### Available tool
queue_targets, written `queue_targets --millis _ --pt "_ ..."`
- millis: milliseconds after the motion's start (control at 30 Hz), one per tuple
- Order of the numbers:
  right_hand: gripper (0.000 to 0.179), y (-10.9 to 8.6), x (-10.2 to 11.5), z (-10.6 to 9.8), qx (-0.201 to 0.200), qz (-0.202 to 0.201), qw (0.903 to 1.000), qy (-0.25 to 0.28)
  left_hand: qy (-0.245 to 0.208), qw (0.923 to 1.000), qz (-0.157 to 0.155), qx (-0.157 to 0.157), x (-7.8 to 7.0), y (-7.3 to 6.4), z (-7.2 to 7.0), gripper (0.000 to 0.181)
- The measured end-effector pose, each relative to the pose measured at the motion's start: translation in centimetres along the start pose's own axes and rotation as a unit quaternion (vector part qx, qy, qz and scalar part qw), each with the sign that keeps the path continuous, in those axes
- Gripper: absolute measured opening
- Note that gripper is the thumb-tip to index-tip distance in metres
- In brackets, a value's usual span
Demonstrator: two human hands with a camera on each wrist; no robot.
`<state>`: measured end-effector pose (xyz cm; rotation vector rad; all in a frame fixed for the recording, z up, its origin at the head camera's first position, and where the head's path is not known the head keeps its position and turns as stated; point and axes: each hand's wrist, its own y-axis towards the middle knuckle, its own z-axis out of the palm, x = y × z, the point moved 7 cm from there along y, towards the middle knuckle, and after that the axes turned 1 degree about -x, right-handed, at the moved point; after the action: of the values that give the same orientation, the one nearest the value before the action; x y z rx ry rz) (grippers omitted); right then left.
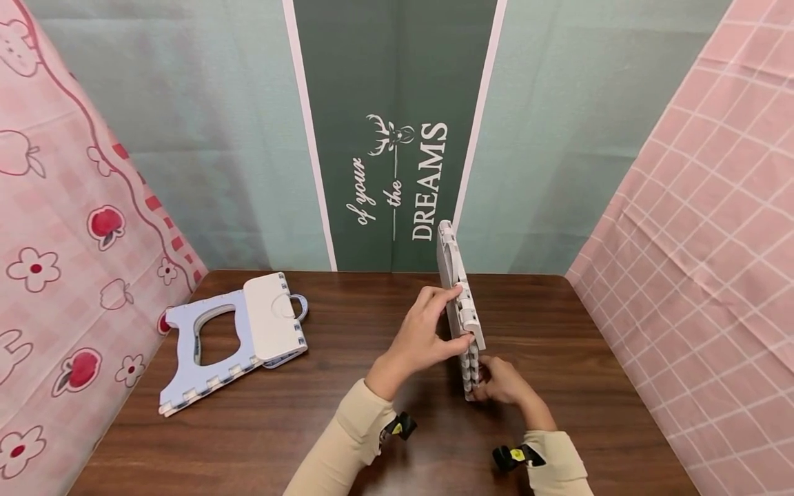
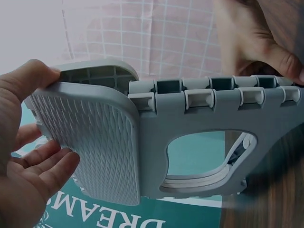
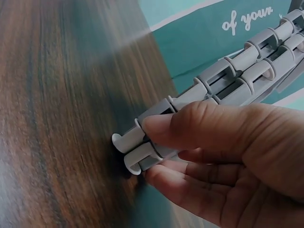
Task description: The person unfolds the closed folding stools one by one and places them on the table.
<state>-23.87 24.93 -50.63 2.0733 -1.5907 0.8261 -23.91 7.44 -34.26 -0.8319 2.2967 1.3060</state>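
Note:
A grey folding step stool (image 1: 455, 303) stands on its edge, folded nearly flat, its textured seat panels (image 2: 90, 137) slightly apart at the top. My left hand (image 1: 418, 334) holds it at the seat end, thumb on the rim of one panel and fingertips against the textured face. Low on the near end, my right hand (image 1: 502, 380) pinches the hinged leg edge (image 3: 237, 71) between thumb and fingers. In the right wrist view, the leg's rounded end tips are right at the tabletop. An oval opening in the leg panel (image 2: 152, 142) shows in the left wrist view.
A second folding stool (image 1: 211, 337), lavender with a white seat and a loop handle, lies flat on the left of the brown wooden table (image 1: 372, 303). A green cloth (image 1: 397, 69) with lettering hangs behind. Pink patterned cloths (image 1: 695, 227) stand at both sides.

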Motion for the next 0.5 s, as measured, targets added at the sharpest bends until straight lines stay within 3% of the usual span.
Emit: queue_targets --millis 500 --pt "0.041 -0.03 0.59 0.75 -0.003 -0.006 0.9997 0.024 0.006 0.9998 0.019 0.008 -0.36 0.27 0.46 0.071"
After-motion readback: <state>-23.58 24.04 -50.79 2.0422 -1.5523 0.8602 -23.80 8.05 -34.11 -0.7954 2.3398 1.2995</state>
